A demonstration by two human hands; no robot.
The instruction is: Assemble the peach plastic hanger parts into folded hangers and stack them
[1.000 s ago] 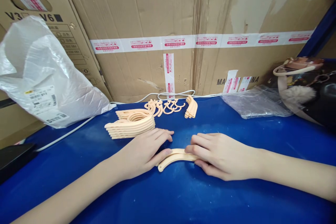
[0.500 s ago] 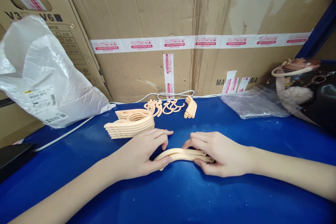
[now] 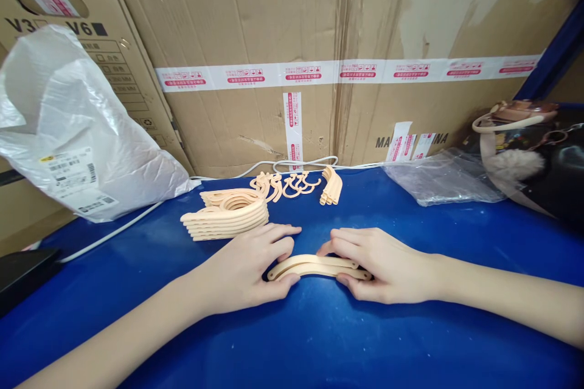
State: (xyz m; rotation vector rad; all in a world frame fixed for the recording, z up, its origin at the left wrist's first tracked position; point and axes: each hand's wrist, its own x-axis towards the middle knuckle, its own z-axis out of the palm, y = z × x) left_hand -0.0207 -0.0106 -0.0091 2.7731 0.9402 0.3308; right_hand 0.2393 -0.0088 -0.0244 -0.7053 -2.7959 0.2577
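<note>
Two beige curved hanger arms (image 3: 314, 264) lie side by side low over the blue tabletop, with small holes at their ends. My left hand (image 3: 250, 267) pinches their left ends, thumb in front and fingers curled behind, its index finger stretched out. My right hand (image 3: 378, 264) grips the right ends between thumb and fingers. Just behind my left hand sits a stack of beige hanger parts (image 3: 225, 219). Farther back lie several loose hanger hooks (image 3: 296, 185) and a small bundle of curved arms (image 3: 331, 187).
Cardboard boxes (image 3: 255, 115) stand along the back. A white plastic mailer bag (image 3: 86, 127) leans at the left, above a black object (image 3: 25, 276). A white cable (image 3: 264, 164) runs along the back. To the right are a clear plastic bag (image 3: 433, 179) and a black bag (image 3: 556, 164).
The two hanger arms have shifted slightly in my fingers, and their left ends are now closer to level with each other. Both hands stay nearly in place.
</note>
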